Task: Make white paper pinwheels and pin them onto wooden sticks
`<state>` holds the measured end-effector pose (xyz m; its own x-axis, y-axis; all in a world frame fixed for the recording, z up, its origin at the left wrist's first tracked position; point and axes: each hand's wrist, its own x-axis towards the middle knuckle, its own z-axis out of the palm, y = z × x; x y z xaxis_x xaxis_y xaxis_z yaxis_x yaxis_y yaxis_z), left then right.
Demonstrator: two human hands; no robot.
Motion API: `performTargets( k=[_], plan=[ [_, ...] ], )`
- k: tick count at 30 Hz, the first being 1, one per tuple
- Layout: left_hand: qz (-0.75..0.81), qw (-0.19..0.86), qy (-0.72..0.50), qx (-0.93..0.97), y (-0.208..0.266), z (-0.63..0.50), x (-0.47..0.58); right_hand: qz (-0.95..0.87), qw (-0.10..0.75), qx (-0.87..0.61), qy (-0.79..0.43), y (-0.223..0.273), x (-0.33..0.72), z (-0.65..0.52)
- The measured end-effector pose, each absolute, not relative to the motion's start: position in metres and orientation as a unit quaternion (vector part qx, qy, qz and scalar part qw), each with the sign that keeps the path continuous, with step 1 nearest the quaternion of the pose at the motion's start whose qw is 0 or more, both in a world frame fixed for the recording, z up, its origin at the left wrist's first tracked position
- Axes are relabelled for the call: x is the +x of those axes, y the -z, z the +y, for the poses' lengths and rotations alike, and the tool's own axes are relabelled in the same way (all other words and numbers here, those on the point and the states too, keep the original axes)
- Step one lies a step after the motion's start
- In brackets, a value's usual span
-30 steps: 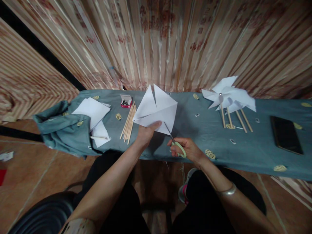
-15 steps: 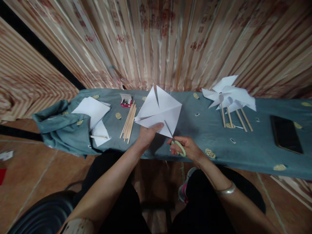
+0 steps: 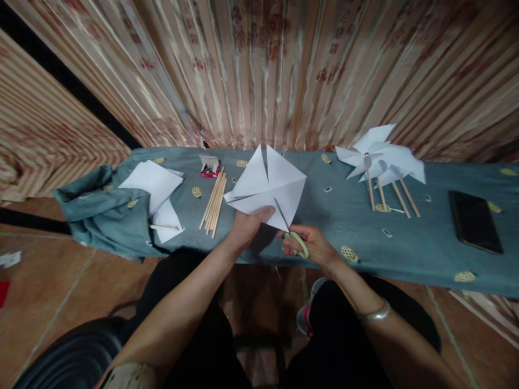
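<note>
- A white paper sheet (image 3: 286,186), slit inward from its top and left corners, is held at the center of the frame above a green cloth (image 3: 348,216).
- The left hand (image 3: 247,224) pinches the sheet along its lower left edge, thumb on top; the right hand (image 3: 314,243) grips green-handled scissors (image 3: 300,246), a blade lying over the lower corner.
- The paper looks feather-light, smooth and fairly crisp, likely to bend or tear at the slits; the uncut area near the middle seems the safest hold, clear of the blades.
- Left of center, a small red-and-white box (image 3: 210,174) stands with its flap raised, showing small metallic pieces too tiny to identify.
</note>
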<state>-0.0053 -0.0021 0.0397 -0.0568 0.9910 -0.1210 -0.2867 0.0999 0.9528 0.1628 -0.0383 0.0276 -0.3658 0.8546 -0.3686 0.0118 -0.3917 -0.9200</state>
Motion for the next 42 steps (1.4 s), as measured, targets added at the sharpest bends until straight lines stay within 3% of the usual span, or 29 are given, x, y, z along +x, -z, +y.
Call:
performTargets(
  k=[42],
  plan=[
    [0.463,0.594,-0.549,0.361,-0.0383,-0.0044,-0.0026,-0.469,0.325,-0.478,-0.667,-0.0284,0.1596,-0.0351]
  ],
)
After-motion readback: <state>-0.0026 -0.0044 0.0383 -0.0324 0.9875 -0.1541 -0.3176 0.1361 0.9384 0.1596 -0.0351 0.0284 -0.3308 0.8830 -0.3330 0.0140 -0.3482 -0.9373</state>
